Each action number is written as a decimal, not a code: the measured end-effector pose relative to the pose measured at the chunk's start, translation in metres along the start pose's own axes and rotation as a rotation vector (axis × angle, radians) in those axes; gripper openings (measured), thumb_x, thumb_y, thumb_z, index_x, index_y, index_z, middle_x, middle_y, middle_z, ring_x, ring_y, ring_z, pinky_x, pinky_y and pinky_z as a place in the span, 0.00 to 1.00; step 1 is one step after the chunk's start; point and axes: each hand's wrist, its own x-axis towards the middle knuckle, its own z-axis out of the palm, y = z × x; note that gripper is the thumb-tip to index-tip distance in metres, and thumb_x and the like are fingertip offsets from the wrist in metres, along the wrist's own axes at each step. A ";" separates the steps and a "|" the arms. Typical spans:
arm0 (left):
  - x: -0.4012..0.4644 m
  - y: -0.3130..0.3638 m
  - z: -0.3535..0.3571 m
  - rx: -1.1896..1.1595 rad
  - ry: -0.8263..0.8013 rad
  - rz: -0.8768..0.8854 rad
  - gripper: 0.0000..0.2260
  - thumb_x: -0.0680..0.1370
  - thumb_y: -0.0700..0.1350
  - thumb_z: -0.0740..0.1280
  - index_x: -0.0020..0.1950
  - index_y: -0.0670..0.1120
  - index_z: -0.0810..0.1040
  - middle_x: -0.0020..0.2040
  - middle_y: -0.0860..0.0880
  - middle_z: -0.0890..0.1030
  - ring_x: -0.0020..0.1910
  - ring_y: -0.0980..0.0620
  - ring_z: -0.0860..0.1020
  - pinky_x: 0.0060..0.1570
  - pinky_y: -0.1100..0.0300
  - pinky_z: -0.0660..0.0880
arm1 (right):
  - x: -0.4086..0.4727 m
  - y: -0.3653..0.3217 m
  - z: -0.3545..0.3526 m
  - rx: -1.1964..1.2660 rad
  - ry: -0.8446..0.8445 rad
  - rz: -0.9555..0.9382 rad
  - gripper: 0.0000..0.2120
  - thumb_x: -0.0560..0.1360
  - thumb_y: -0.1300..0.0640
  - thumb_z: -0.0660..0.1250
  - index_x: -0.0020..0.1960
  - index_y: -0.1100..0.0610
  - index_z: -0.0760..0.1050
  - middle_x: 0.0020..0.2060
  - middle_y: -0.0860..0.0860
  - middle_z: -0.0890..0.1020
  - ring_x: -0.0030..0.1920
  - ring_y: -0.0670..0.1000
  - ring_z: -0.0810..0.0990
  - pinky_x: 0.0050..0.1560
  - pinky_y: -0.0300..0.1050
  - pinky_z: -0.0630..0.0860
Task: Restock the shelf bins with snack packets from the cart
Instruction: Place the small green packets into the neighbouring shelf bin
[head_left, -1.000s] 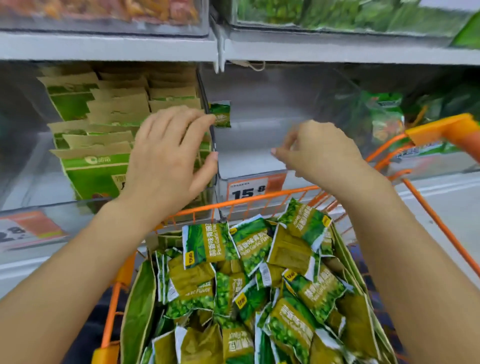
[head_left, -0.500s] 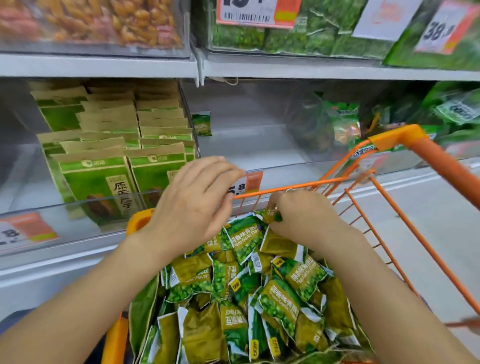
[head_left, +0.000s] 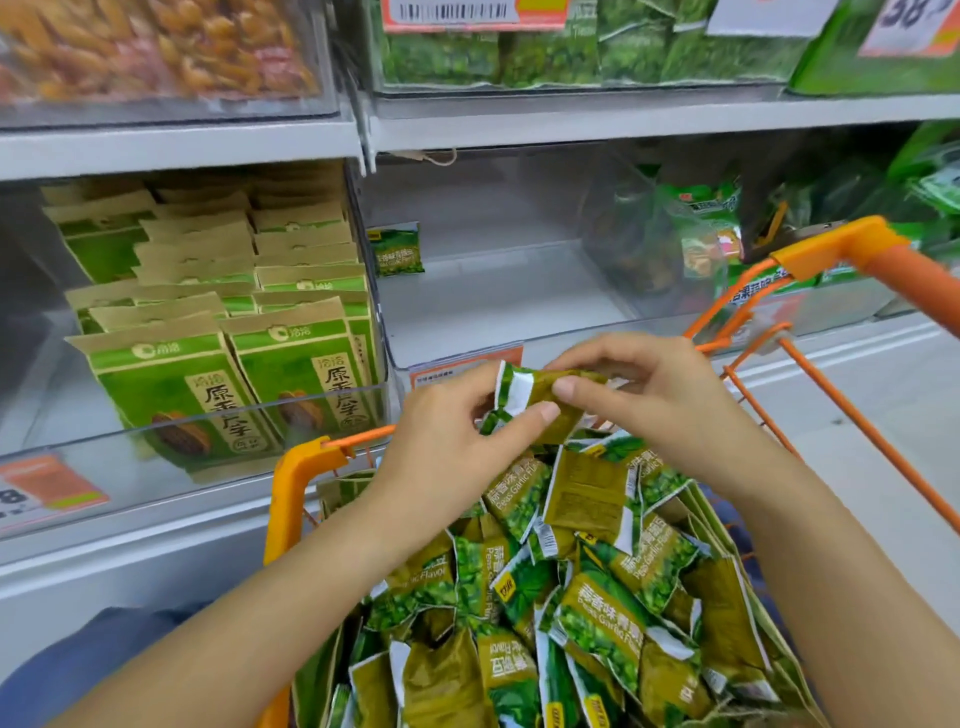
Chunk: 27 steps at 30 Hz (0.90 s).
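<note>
An orange wire cart (head_left: 298, 467) holds a heap of small green pea snack packets (head_left: 597, 582). Just above the heap's far end, my left hand (head_left: 447, 447) and my right hand (head_left: 660, 395) together pinch a few of these green packets (head_left: 530, 395). Behind my hands stands a clear shelf bin (head_left: 493, 306), nearly bare, with one small green packet (head_left: 397, 252) lying at its back left.
The bin on the left is packed with large green and tan seed bags (head_left: 208, 322). To the right, another bin holds green bags (head_left: 696, 228). An upper shelf (head_left: 623, 119) carries more bins. An orange price tag (head_left: 457, 364) sits on the middle bin's front lip.
Both hands came back from the shelf bin, dipped into the cart's heap, and now lift a few packets between them. The view has tilted up slightly.
</note>
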 end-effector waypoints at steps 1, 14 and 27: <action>0.003 0.001 -0.001 -0.011 0.063 0.010 0.09 0.73 0.54 0.70 0.51 0.55 0.83 0.40 0.54 0.84 0.40 0.55 0.81 0.42 0.50 0.77 | 0.001 -0.001 0.000 -0.009 0.079 0.011 0.04 0.72 0.53 0.71 0.47 0.47 0.81 0.43 0.46 0.84 0.41 0.43 0.82 0.40 0.39 0.78; 0.036 -0.007 -0.013 0.617 0.104 0.416 0.20 0.78 0.47 0.65 0.69 0.42 0.73 0.71 0.43 0.70 0.72 0.44 0.67 0.71 0.52 0.64 | 0.055 -0.010 0.016 0.727 0.128 0.443 0.12 0.75 0.53 0.68 0.57 0.56 0.79 0.48 0.49 0.79 0.50 0.46 0.80 0.35 0.39 0.79; 0.073 -0.047 -0.080 1.075 0.457 0.143 0.11 0.76 0.47 0.62 0.47 0.44 0.83 0.44 0.46 0.84 0.44 0.43 0.79 0.39 0.53 0.72 | 0.242 0.026 0.078 -0.090 -0.002 0.458 0.16 0.75 0.55 0.70 0.59 0.63 0.75 0.51 0.59 0.80 0.48 0.54 0.80 0.56 0.49 0.79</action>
